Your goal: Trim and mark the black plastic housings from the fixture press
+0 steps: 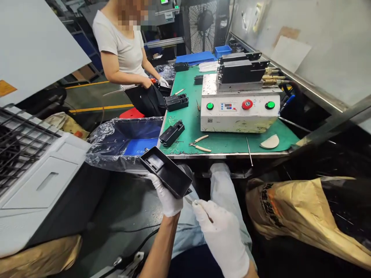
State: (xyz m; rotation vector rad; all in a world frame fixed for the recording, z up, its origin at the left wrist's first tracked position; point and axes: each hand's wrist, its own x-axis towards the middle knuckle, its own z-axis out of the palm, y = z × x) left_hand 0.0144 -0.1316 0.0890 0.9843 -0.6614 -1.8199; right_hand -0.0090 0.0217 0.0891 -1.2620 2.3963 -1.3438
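Room: factory floor, box fan at 12 o'clock, co-worker at 11 o'clock
Surface: green bench mat at 12 o'clock, white machine on it
Held piece: black plastic housing at 12 o'clock, above the lap
Left hand: gloved fingers clamped on the housing
Right hand: gloved fingers pinched together on small knife, tip touching the housing

Nothing can be read clearly. Well beyond the right glove's fingers, a white machine carries a small lit display and a square code label, both too small to read. Right of those fingers, a paper sack bears blurred black characters.
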